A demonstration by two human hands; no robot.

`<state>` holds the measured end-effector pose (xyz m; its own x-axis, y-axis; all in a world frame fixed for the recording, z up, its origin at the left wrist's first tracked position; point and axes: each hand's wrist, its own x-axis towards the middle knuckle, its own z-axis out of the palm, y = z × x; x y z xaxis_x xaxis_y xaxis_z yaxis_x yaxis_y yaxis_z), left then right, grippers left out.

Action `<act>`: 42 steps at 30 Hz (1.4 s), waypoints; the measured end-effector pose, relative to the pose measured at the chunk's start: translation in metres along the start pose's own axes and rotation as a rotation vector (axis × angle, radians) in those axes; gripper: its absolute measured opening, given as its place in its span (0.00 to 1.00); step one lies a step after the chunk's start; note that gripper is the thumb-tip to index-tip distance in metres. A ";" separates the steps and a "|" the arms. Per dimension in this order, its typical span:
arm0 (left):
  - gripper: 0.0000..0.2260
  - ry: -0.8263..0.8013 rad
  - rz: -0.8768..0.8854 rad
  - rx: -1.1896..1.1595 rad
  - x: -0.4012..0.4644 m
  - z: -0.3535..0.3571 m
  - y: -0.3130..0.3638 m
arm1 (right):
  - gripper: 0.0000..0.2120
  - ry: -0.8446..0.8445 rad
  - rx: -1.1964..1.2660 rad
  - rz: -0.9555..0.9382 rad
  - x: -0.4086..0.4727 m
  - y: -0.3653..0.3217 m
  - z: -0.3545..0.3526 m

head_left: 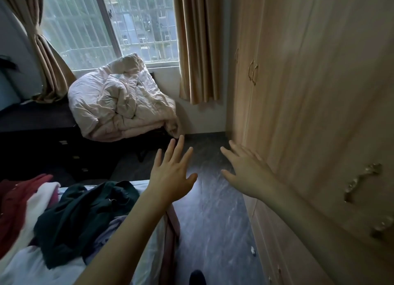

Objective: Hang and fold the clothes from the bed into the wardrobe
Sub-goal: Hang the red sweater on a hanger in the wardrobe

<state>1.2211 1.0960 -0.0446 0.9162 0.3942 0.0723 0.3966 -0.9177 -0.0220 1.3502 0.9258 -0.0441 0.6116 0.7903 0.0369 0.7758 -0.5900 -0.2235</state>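
A heap of clothes lies on the bed (147,269) at the lower left: a dark green garment (85,216) on top, a red one (15,203) and a white one (42,197) further left, a lilac piece (110,229) underneath. The light wooden wardrobe (309,92) fills the right side, its doors closed. My left hand (172,173) is stretched out above the bed's corner, fingers spread, holding nothing. My right hand (247,171) is held out flat and spread close to the wardrobe's doors, also holding nothing.
A crumpled pale duvet (121,99) sits piled on a dark chair under the barred window (110,24). Tan curtains (198,45) hang at both sides. A dark chest of drawers (53,144) stands left. A narrow strip of dark floor (213,210) runs between bed and wardrobe.
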 end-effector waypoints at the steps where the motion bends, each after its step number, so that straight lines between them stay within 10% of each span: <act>1: 0.32 0.015 -0.002 0.014 0.016 0.003 -0.007 | 0.32 -0.002 -0.002 -0.001 0.017 0.002 0.000; 42: 0.32 0.044 -0.129 -0.066 0.645 0.043 -0.167 | 0.33 0.041 0.033 0.019 0.679 0.148 -0.038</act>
<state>1.7481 1.5060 -0.0376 0.8537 0.5082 0.1139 0.5052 -0.8612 0.0560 1.8856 1.3690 -0.0155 0.6325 0.7712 0.0717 0.7589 -0.5986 -0.2563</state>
